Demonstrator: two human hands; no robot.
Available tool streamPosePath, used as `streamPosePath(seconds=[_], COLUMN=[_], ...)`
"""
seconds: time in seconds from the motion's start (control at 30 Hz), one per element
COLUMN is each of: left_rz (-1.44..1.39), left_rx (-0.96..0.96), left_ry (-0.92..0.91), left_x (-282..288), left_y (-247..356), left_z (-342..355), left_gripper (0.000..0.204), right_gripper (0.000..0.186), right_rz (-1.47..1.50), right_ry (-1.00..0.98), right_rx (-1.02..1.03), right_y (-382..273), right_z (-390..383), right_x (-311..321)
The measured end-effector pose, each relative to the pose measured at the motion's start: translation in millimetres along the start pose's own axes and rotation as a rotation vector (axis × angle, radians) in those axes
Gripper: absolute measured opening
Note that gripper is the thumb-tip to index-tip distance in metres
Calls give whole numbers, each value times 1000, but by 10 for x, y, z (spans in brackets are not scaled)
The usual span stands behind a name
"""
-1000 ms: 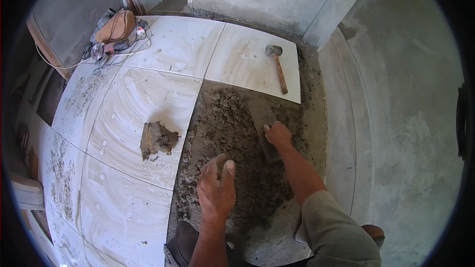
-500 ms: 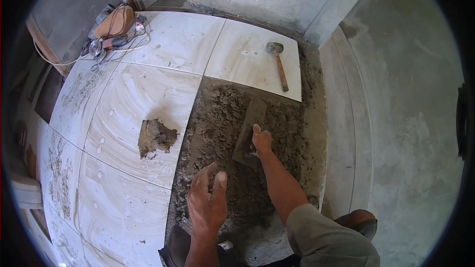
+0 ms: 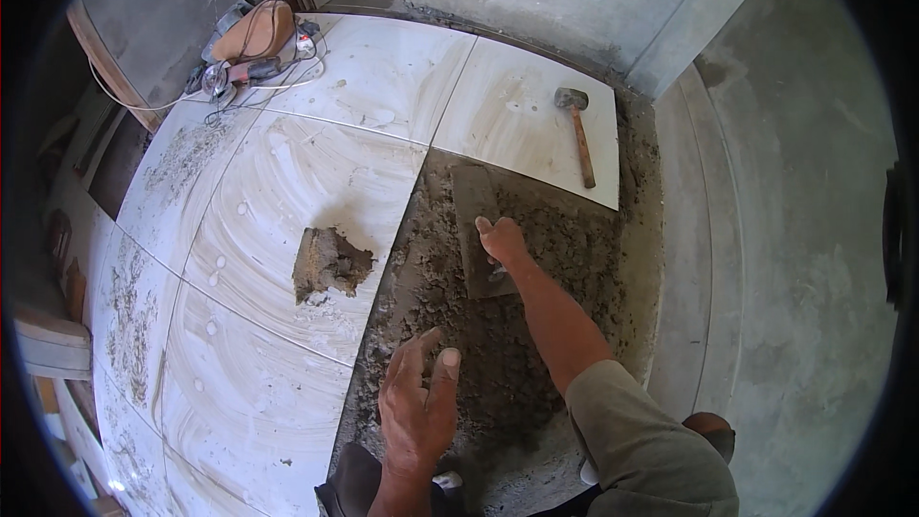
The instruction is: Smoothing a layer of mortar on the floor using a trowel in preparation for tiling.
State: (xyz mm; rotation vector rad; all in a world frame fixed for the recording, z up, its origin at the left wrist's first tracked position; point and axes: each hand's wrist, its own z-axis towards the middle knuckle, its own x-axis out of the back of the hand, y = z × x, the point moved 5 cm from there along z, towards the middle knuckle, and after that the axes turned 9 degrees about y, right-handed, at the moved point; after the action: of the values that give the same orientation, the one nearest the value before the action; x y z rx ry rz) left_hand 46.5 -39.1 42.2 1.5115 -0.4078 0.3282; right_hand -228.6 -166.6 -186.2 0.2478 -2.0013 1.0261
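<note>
My right hand (image 3: 502, 241) is wrapped round the handle of a long rectangular plastering trowel (image 3: 475, 199). The trowel's mud-coated blade lies flat on a bed of wet mortar (image 3: 555, 325), close to the far tile edge. Over the near left part of the mortar hovers my left hand (image 3: 417, 402), empty, with thumb and fingers apart. A clump of mortar on a small mud-caked tool or piece (image 3: 330, 263) rests on the white tile (image 3: 258, 335) left of the bed; what lies beneath the clump is hard to make out.
A rubber mallet (image 3: 579, 134) lies on the far right tile. At the far left are an angle grinder (image 3: 244, 74), cables and a brown bag-like bundle (image 3: 257, 31). Grey walls (image 3: 546, 0) stand behind, and a ledge (image 3: 694, 230) runs along the right.
My right hand has swung the trowel leftward over the mortar, and its blade now points more straight ahead. The left hand stays open. The whole view has shifted slightly.
</note>
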Motion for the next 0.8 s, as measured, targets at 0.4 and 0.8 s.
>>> streamPosePath(seconds=[0.4,0.8], left_rz=[-31,0], left_rx=[-75,-134], left_ry=[-7,-45], left_x=[-324,-178], left_y=[-2,118], left_z=[8,-368], left_gripper=[36,35], right_gripper=[59,59], right_rz=[-277,-413], right_ry=[-3,119], right_rx=[375,541], right_y=[83,-143], right_z=[-831,97], right_x=[-73,468])
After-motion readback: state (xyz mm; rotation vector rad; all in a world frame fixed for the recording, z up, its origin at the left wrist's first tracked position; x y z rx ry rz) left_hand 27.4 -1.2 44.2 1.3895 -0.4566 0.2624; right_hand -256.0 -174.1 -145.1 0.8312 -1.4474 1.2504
